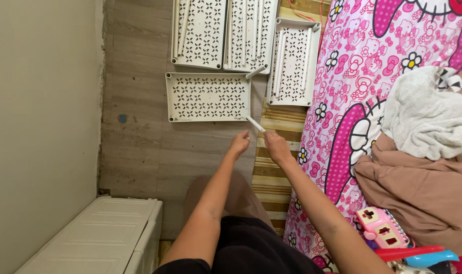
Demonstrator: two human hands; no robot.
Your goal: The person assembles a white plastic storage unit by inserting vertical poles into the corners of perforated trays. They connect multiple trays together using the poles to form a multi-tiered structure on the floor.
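My right hand [276, 145] is closed around the near end of a thin white tube [254, 123] that points at the front right corner of a white perforated shelf tray [207, 96] lying flat on the wooden floor. My left hand [239, 142] hovers just left of the tube with its fingers loosely curled, holding nothing. Another short white tube [255, 71] stands out of the tray's far right corner.
Three more perforated white trays [200, 33] [251, 33] [292, 61] with loose tubes lie beyond. A pink patterned bedcover [352, 76] with blankets and toys [383, 228] fills the right. A wall is left, with a white box [104, 233] below it.
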